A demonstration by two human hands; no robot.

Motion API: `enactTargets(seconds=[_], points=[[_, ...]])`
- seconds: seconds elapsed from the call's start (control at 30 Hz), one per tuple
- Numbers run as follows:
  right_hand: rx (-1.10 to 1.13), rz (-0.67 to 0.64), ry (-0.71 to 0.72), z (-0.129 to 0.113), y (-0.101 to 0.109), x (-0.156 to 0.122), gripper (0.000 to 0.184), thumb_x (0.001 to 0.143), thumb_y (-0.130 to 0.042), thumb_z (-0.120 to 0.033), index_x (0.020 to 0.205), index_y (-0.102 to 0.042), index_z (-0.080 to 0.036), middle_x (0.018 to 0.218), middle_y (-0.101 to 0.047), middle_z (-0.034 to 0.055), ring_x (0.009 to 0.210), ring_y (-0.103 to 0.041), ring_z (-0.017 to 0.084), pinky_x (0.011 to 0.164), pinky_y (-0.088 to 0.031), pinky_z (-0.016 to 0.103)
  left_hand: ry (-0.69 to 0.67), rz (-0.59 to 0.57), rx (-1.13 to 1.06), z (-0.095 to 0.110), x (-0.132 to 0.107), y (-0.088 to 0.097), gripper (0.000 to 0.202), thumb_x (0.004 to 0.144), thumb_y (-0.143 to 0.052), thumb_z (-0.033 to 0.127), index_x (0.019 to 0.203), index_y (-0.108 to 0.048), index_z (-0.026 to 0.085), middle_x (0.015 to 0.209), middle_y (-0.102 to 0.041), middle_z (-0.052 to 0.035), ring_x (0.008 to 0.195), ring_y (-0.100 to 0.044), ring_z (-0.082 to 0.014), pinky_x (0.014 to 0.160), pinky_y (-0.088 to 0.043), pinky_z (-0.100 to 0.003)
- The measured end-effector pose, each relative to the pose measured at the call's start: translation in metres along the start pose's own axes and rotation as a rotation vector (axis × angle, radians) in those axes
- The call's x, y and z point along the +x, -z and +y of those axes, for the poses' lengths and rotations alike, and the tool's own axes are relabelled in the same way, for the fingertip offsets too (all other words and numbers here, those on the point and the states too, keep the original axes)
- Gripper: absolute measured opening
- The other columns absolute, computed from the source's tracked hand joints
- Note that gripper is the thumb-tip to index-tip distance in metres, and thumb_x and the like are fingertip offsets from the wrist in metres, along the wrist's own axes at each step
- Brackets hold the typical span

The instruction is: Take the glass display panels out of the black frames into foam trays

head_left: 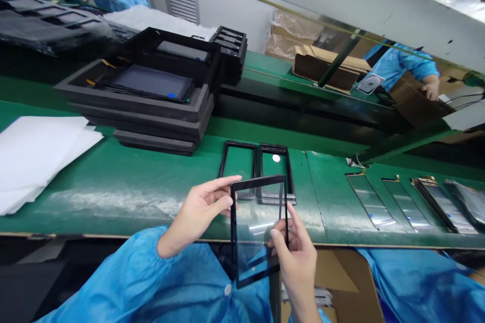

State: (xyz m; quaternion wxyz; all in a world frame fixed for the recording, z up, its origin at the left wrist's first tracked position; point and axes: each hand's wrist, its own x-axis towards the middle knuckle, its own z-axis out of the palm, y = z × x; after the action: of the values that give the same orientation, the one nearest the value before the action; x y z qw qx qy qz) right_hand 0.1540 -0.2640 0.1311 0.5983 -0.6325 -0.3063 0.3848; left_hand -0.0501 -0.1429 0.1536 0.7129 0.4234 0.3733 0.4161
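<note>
Between my hands, a clear glass panel with a black frame (253,232) is held up, tilted, over the bench's front edge. My left hand (206,207) pinches its upper left edge between thumb and fingers. Lower on the opposite side, my right hand (293,242) grips the right edge, its thumb in front and some fingers showing through the glass. Just behind the panel, a black rectangular frame (223,158) lies on the green bench. Beside it is a small stack of similar frames (290,171), with a white round dot visible inside the opening.
Black foam trays (140,111) holding dark screens are stacked at the left, near white sheets (41,156). Glass panels (369,199) lie along the right. A metal post (409,139) rises from the green bench (159,181). Other people in blue work across the bench and at the right.
</note>
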Motion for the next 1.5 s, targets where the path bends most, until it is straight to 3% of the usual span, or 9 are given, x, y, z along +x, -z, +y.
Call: enactTargets(seconds=[0.47, 0.7, 1.27, 1.5], points=[[-0.006, -0.024, -0.015, 0.003, 0.000, 0.005, 0.067, 0.091, -0.081, -0.039, 0.153, -0.059, -0.025, 0.084, -0.065, -0.0023, 0.058, -0.062, 0.011, 0.050, -0.052, 0.020, 0.004, -0.012, 0.001, -0.004, 0.003, 0.000, 0.048, 0.090, -0.085, 0.034, 0.137, -0.076, 0.031, 0.101, -0.079, -0.0057, 0.095, -0.077, -0.0217, 0.066, -0.067, -0.023], [-0.014, -0.007, -0.005, 0.006, 0.001, 0.004, 0.065, 0.092, -0.081, -0.038, 0.152, -0.060, -0.024, 0.086, -0.066, -0.0012, 0.058, -0.062, 0.011, 0.051, -0.054, 0.021, -0.001, 0.010, 0.009, -0.005, 0.004, -0.001, 0.050, 0.090, -0.085, 0.036, 0.138, -0.075, 0.029, 0.102, -0.081, -0.0074, 0.098, -0.078, -0.0227, 0.064, -0.065, -0.019], [-0.070, -0.002, -0.036, -0.004, -0.001, 0.005, 0.071, 0.088, -0.081, -0.040, 0.154, -0.059, -0.023, 0.084, -0.067, -0.0010, 0.057, -0.060, 0.011, 0.049, -0.051, 0.022, 0.003, 0.060, 0.025, -0.006, 0.004, -0.005, 0.056, 0.086, -0.088, 0.040, 0.139, -0.075, 0.024, 0.104, -0.084, -0.0116, 0.100, -0.080, -0.0284, 0.062, -0.067, -0.024], [-0.176, -0.016, 0.050, 0.012, 0.001, 0.003, 0.063, 0.095, -0.074, -0.035, 0.156, -0.058, -0.024, 0.090, -0.068, 0.0018, 0.066, -0.063, 0.013, 0.056, -0.054, 0.024, 0.033, 0.059, 0.071, 0.000, 0.003, -0.008, 0.060, 0.089, -0.084, 0.041, 0.144, -0.071, 0.021, 0.121, -0.082, -0.0180, 0.119, -0.077, -0.0370, 0.066, -0.068, -0.027]])
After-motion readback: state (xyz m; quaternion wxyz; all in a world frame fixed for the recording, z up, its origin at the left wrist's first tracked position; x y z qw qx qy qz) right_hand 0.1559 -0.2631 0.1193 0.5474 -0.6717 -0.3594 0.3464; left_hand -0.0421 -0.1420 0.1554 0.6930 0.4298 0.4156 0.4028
